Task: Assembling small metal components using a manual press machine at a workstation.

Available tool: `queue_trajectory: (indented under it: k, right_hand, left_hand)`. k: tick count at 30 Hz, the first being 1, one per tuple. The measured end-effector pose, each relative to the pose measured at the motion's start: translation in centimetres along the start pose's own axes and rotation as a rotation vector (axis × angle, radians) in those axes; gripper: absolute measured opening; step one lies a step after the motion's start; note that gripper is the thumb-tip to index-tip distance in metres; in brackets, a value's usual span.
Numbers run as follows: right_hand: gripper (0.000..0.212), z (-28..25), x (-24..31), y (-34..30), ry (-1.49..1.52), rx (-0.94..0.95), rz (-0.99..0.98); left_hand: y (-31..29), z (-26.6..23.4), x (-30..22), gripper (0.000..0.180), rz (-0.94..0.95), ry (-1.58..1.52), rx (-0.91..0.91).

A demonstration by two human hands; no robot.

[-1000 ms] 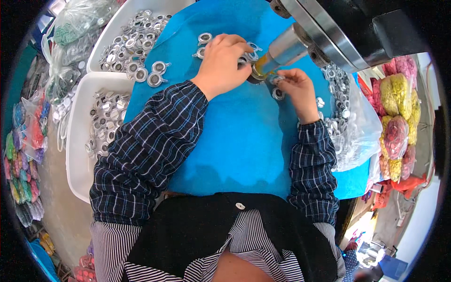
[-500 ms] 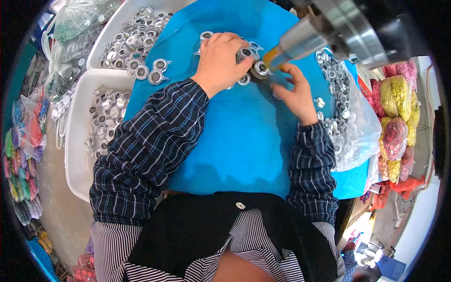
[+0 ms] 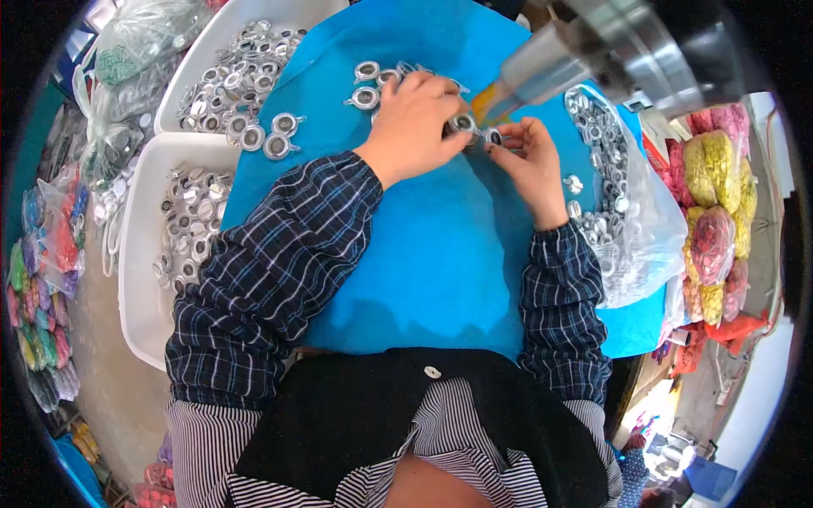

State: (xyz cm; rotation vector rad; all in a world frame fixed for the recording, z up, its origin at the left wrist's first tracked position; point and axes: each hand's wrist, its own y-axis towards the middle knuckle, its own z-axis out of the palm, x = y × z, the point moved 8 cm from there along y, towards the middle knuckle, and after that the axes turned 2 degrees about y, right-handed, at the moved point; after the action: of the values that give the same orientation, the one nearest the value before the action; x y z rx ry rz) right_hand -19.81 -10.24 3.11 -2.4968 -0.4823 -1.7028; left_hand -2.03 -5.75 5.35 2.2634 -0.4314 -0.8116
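Note:
Under the tool head of a machine (image 3: 542, 68), whose tip is amber-coloured, both hands work close together. My left hand (image 3: 413, 123) is curled palm down, its thumb and fingertips closed about a round silver metal piece (image 3: 462, 124) with a dark centre. Just right of it, my right hand (image 3: 532, 161) pinches a small round silver piece (image 3: 492, 136) between thumb and fingers. Several ring-shaped silver pieces with small side loops (image 3: 365, 98) lie beyond my left hand, partly covered by it. What sits directly below the tip is mostly hidden.
A blue cloth (image 3: 406, 245) covers the work surface. Two white bins (image 3: 135, 279) of silver pieces stand at left, with a few loose rings (image 3: 278, 145) beside them. At right lies a clear plastic bag (image 3: 648, 229) with more pieces. Bagged coloured goods (image 3: 713, 173) are stacked beyond.
My right hand has moved slightly up and left, its fingers now closed on a small round piece beside the left hand. My left hand has shifted a little right and down, uncovering more rings.

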Motion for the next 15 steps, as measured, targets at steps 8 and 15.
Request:
queue_trajectory:
  k: [8, 15]
  right_hand:
    - [0.04, 2.8, 2.8, -0.5, -0.363, 0.001, -0.258]
    - [0.049, -9.5, -0.8, -3.0, -1.084, -0.134, -0.354]
  left_hand:
    - [-0.1, -0.8, 2.9, 0.029, -0.207, -0.034, 0.006]
    - [-0.1, -1.4, 2.8, 0.031, -0.214, -0.003, -0.076]
